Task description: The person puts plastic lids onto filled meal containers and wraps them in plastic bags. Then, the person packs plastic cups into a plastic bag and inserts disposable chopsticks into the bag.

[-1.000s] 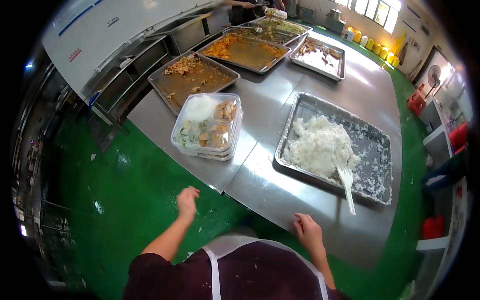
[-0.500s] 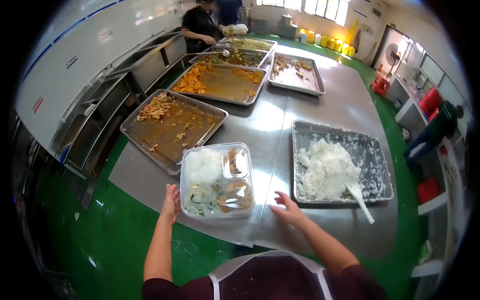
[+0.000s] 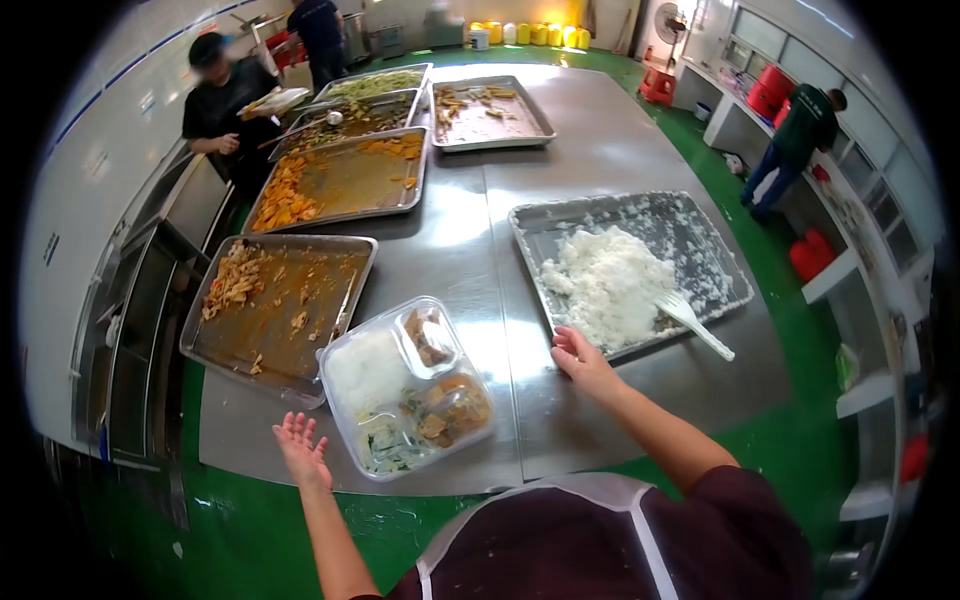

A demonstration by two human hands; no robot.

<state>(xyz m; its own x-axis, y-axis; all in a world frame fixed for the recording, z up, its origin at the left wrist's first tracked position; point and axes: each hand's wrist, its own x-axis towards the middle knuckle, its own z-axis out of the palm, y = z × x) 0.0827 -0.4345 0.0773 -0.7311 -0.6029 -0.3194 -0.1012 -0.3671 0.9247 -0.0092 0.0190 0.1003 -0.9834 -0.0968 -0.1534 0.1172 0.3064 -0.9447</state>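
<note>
A clear lidded meal box [image 3: 408, 388] lies on the steel table near its front edge, with rice, greens and browned food in separate compartments. Left of the box is my left hand [image 3: 302, 450], palm up, fingers spread, holding nothing. My right hand [image 3: 585, 362] is at the near left corner of the rice tray [image 3: 722, 232], fingers apart and empty; whether it touches the rim I cannot tell. In that tray is a mound of white rice [image 3: 610, 280]. A white scoop [image 3: 695, 322] rests in the rice, its handle over the near rim.
Left of the box sits a tray with food scraps [image 3: 275, 340]. Farther back are an orange-food tray [image 3: 345, 185] and a tray of browned pieces [image 3: 490, 115]. A co-worker [image 3: 230, 105] holds a box at the far left; another person [image 3: 795, 140] stands at the right counter.
The view has turned to the right. My right hand has moved toward the rice tray, and my left hand has opened outward, farther from the box. The box now appears tilted in view.
</note>
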